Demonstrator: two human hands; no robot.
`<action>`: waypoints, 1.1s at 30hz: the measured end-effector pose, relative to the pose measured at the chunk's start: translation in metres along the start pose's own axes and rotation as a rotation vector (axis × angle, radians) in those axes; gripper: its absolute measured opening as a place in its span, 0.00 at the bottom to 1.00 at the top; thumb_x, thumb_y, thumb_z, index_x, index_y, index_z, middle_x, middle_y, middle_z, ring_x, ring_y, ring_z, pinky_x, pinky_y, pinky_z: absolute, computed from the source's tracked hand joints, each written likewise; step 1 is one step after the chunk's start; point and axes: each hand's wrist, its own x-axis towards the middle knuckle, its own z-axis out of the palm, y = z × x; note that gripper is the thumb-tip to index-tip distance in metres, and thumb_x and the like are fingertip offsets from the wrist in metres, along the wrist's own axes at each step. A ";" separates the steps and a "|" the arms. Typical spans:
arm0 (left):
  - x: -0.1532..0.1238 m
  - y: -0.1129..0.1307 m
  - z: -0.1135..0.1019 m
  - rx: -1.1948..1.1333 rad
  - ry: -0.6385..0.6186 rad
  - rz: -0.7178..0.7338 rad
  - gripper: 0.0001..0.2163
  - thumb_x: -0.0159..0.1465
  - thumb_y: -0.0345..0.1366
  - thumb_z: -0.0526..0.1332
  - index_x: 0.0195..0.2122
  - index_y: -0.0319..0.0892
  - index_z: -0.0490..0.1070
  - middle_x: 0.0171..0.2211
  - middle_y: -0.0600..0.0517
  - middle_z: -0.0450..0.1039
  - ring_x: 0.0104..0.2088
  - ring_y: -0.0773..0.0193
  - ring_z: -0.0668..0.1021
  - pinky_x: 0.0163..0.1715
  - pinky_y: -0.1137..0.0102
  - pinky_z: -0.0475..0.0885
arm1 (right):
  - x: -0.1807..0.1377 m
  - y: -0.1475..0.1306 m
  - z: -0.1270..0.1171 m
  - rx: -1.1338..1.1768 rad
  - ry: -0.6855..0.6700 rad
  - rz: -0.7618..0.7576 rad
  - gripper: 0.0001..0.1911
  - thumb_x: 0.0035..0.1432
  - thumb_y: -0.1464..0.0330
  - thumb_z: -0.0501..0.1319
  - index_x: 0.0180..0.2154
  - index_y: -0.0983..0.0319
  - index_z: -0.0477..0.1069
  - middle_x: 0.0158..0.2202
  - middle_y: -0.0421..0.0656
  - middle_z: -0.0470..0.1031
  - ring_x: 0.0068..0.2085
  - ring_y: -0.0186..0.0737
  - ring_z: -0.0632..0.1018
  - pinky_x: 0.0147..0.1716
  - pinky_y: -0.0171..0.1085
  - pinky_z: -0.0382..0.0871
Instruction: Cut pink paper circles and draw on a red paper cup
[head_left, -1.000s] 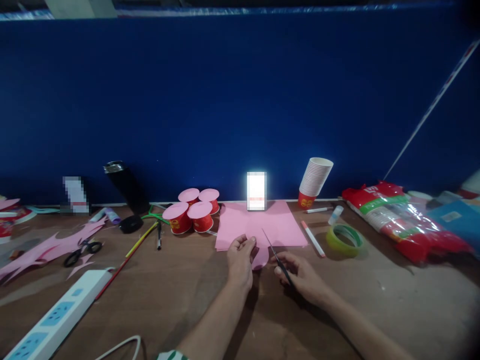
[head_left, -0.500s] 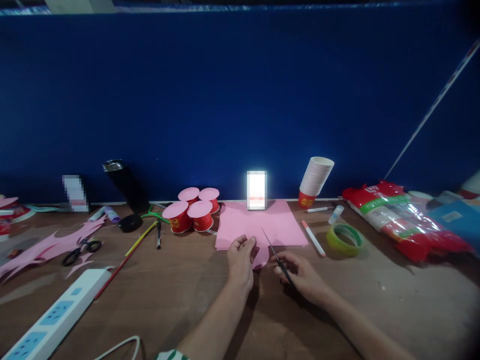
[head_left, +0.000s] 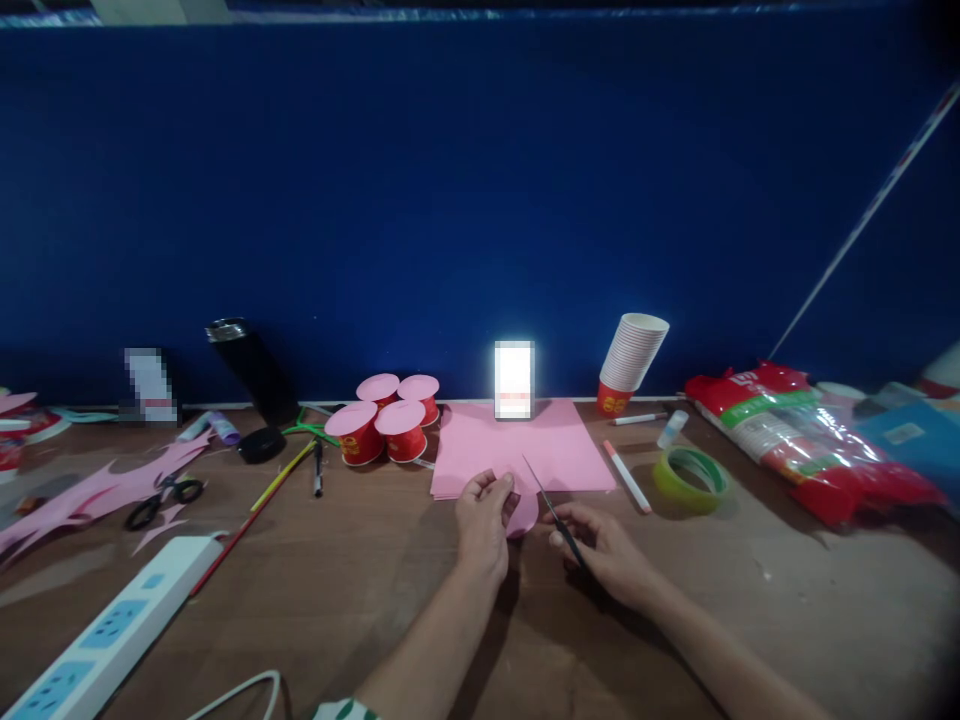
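Looks partway: four cups [head_left: 400, 447] already wear pink discs, but the pink piece [head_left: 524, 515] pinched in the left hand [head_left: 484, 515] is loose, by the paper stack's [head_left: 562, 455] near edge. Its rounded end faces the wearer, long axis unclear; the right hand [head_left: 596, 550] grips scissors [head_left: 560, 524] slanting lengthwise, tips away and leftward.

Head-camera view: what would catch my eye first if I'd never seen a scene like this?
Probably the glowing white rectangle at the back middle, against the dark blue wall. Nearer, the left hand pinches a round-edged pink paper piece, while the right hand holds scissors. Left of centre, four red cups wear pink discs.
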 end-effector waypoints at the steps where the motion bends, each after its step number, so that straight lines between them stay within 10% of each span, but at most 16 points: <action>1: 0.000 0.000 0.000 0.002 0.005 0.000 0.10 0.51 0.24 0.66 0.33 0.37 0.68 0.27 0.53 0.71 0.24 0.74 0.74 0.29 0.77 0.73 | 0.000 -0.001 0.000 0.001 0.005 0.005 0.17 0.51 0.58 0.64 0.38 0.64 0.71 0.21 0.35 0.63 0.23 0.31 0.64 0.21 0.30 0.61; 25: 0.004 0.004 0.000 0.015 -0.003 -0.004 0.12 0.48 0.27 0.68 0.32 0.38 0.68 0.26 0.54 0.70 0.23 0.75 0.73 0.29 0.76 0.71 | -0.002 0.001 -0.006 -0.282 0.006 -0.080 0.12 0.54 0.64 0.60 0.40 0.62 0.71 0.26 0.39 0.72 0.27 0.35 0.72 0.26 0.32 0.64; 33: 0.037 0.033 -0.021 0.585 -0.102 0.161 0.13 0.50 0.39 0.66 0.35 0.39 0.71 0.24 0.54 0.70 0.22 0.70 0.70 0.25 0.74 0.66 | 0.000 -0.004 -0.040 -0.762 0.259 -0.038 0.13 0.51 0.62 0.61 0.39 0.59 0.68 0.29 0.40 0.76 0.29 0.41 0.75 0.28 0.34 0.63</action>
